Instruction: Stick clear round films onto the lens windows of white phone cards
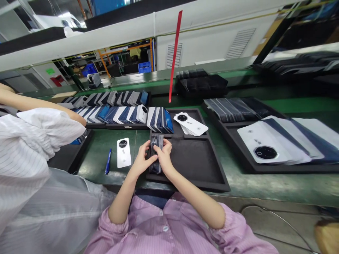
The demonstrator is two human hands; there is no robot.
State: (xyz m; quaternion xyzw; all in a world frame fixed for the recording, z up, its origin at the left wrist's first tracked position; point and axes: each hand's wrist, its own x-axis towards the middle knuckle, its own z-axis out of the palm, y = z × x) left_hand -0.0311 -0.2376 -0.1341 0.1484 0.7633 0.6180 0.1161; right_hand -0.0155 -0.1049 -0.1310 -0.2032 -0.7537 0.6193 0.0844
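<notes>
A stack of thin dark and grey phone-shaped panels (156, 155) stands on edge at the left side of a black foam tray (190, 155). My left hand (143, 158) wraps the stack's left side, fingers curled over its far end. From the right, my right hand (164, 153) grips the same stack, its thumb on top. Behind it in the tray are a row of white and blue panels (159, 120) on edge and a fanned pile of white panels (192, 124) with round black camera areas. A single white panel (124, 153) lies left of my hands.
A blue pen (108, 161) lies on the green table. Trays of panels (124, 114) line the back left. A larger tray (245, 164) with fanned panels stands at right. A co-worker's arm (39, 102) reaches in from the left. A red strip (175, 56) hangs ahead.
</notes>
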